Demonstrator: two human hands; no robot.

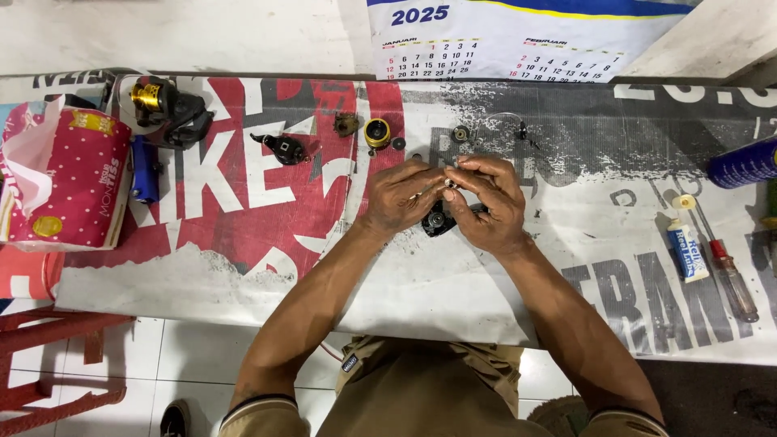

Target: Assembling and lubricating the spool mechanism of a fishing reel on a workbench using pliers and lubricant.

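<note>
My left hand [402, 196] and my right hand [488, 202] meet over the middle of the bench, fingertips pinched together on a small metal part [449, 184]. Under both hands rests a black fishing reel body [438, 220], partly hidden by my fingers. Just beyond my hands lie loose reel parts: a gold spool [377, 133], a black side plate [282, 148], a brass gear [346, 124] and a small round bearing [460, 134].
A printed banner [243, 210] covers the bench. At the left stand a red dotted tissue pack [69, 174], a blue tube [144, 170] and another black and gold reel [166, 108]. At the right lie a grease tube [686, 251], a red-handled screwdriver [732, 279] and a blue spray can [743, 162].
</note>
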